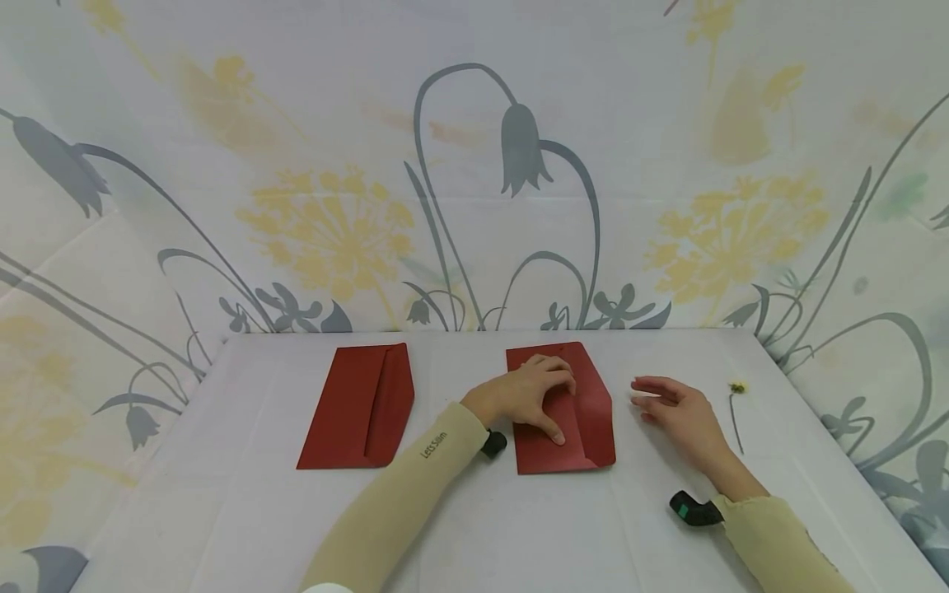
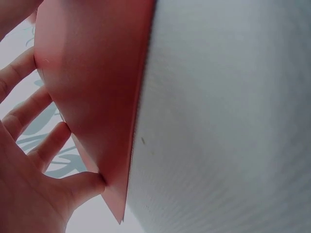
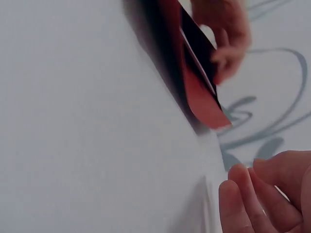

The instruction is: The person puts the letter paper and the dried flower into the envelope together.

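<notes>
My left hand (image 1: 532, 390) is over a red envelope (image 1: 530, 455) at the table's middle, its spread fingertips and thumb touching the face. The flap (image 1: 595, 403) is unfolded toward the right. In the left wrist view, the thumb and fingers press on the red paper (image 2: 97, 87). The right wrist view shows the envelope's mouth gaping, with a pale edge (image 3: 197, 58) inside the dark opening. To the right, my right hand (image 1: 685, 420) hovers apart from the envelope, fingers loosely bent and holding nothing. Beyond it lies a thin-stemmed yellow flower (image 1: 736, 389).
A second red envelope (image 1: 344, 408) lies at the left, its flap also out to the right. White cloth covers the table (image 1: 245, 527). Behind rises a flower-patterned curtain (image 1: 474, 206). Each wrist carries a small black camera (image 1: 695, 509) close over the cloth.
</notes>
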`<state>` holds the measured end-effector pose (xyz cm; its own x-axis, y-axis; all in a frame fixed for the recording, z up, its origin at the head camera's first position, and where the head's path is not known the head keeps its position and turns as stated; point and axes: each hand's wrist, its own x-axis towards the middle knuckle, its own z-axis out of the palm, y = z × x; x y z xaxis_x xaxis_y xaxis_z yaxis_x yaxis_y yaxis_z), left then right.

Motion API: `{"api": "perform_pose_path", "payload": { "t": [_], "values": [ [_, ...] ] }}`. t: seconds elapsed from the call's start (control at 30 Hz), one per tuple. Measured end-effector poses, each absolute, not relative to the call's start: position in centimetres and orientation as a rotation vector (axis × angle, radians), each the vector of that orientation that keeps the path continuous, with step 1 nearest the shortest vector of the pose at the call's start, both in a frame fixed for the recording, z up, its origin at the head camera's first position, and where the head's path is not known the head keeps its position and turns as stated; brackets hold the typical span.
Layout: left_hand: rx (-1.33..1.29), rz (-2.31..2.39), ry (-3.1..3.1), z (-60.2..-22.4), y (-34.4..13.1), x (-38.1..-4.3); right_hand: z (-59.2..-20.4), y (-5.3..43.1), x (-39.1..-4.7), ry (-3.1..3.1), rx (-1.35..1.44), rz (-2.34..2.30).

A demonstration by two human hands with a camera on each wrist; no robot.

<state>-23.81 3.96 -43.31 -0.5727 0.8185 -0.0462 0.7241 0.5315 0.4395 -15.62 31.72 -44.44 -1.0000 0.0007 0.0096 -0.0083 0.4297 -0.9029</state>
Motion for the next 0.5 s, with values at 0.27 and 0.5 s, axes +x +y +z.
{"api": "perform_pose_path", "payload": {
  "t": [0.27,0.5],
  "values": [
    [1.287,0.555,2.526,-43.4,4.0,-23.8,-43.2,36.4,-14.8,-2.608,-0.124,1.485],
    [1.302,0.567,2.534,-43.6,3.9,-23.8,-43.6,39.9,-14.1,-2.669,-0.323,1.228]
  ]
}}
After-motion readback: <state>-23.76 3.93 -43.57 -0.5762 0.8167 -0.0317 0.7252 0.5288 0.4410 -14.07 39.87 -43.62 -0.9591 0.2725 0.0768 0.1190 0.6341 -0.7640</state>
